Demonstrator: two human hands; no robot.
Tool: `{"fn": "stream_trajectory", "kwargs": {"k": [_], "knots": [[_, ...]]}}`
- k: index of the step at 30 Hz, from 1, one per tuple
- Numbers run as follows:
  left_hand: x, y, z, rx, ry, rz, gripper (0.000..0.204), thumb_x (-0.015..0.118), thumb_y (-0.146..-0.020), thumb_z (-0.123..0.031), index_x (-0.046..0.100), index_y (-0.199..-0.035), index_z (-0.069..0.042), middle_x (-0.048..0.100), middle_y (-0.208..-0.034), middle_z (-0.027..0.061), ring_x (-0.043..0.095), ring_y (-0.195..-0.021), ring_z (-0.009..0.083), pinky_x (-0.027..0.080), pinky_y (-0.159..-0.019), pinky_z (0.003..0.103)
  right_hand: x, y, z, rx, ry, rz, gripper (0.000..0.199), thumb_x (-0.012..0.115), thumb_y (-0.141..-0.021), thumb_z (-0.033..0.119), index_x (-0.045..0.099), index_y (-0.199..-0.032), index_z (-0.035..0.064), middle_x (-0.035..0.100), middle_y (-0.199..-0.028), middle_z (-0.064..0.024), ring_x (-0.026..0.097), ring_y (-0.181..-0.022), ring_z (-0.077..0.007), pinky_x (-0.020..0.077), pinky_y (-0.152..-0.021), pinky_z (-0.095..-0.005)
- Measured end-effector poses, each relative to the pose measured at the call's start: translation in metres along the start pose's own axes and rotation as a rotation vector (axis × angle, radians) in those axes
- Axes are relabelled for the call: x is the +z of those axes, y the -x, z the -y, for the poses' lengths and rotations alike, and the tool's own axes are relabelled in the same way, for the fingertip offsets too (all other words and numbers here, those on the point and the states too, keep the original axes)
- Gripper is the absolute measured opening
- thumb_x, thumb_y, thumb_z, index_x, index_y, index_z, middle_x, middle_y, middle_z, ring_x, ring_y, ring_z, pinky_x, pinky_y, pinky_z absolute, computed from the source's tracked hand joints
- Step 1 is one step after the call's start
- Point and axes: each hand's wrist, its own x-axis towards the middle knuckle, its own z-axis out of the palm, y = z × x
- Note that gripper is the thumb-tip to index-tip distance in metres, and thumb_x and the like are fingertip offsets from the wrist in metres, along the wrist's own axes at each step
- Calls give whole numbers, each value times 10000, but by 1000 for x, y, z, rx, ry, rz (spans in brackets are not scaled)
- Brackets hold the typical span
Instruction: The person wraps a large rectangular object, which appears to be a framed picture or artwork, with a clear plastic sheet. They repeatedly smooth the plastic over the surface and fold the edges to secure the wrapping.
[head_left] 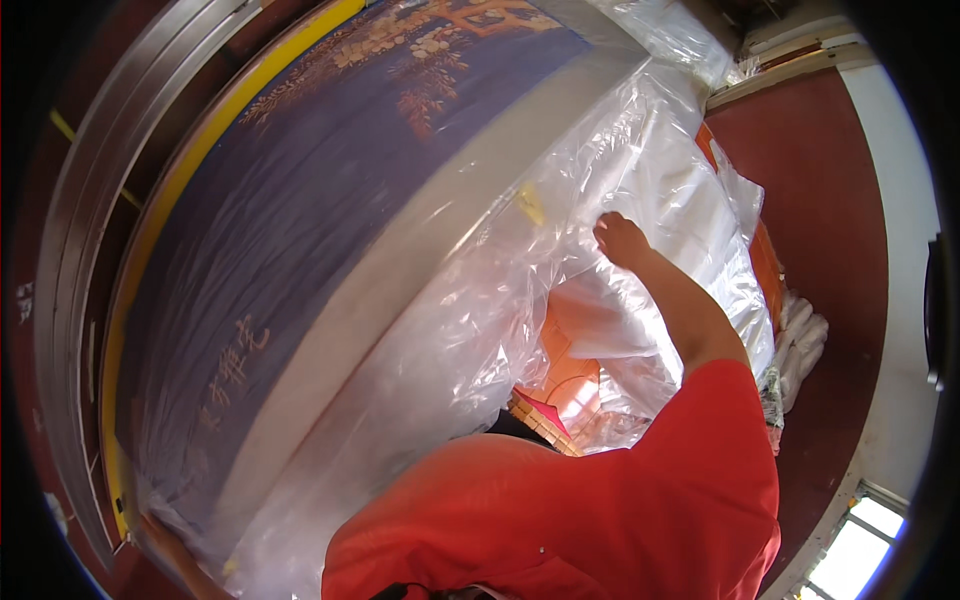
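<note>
A broad dark blue-purple fabric panel [330, 220] with a golden floral pattern and a pale grey border [400, 240] spreads across the left and middle. A crinkled clear plastic sheet [430, 350] lies along its right side and over an orange surface. My right hand [622, 240], arm stretched forward, is closed with curled fingers on the plastic. Down at the lower left, my left hand [162, 540] touches the panel's near corner by its yellow edge. Its fingers are mostly hidden, so their grip is unclear.
A yellow strip [150, 260] and silver metal rails [85, 200] run along the left. Under a gap in the plastic shows an orange tile-patterned surface [575, 370]. Bundled white plastic [798, 345] sits at the right, against a dark red wall area [820, 200]. A bright window [850, 550] is lower right.
</note>
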Motion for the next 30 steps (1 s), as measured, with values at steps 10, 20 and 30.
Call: {"fn": "stream_trajectory", "kwargs": {"k": [10, 20, 30], "knots": [[12, -33, 9, 69, 120, -64, 550, 316, -861, -375, 240, -1242, 14, 219, -1303, 153, 217, -1199, 246, 155, -987, 308, 60, -79, -13, 529, -171, -18, 589, 444, -691, 66, 242, -1244, 51, 316, -1231, -169, 401, -1083, -296, 359, -875, -361], [10, -23, 15, -10, 62, -44, 513, 304, -869, -331, 222, -1248, 5, 213, -1299, 166, 212, -1200, 253, 175, -984, 317, 31, -65, 14, 375, -154, 9, 464, 404, -754, 93, 324, -1210, 83, 431, -1136, -102, 470, -997, -242, 426, -766, -343], [34, -49, 102, 441, -708, -174, 454, 281, -852, -111, 146, -1286, -118, 178, -1299, 191, 210, -1191, 318, 222, -974, 365, -8, 3, -15, -75, 339, 370, 135, 520, -676, 87, 612, -775, 85, 589, -846, -63, 555, -847, -216, 419, -679, -345]]}}
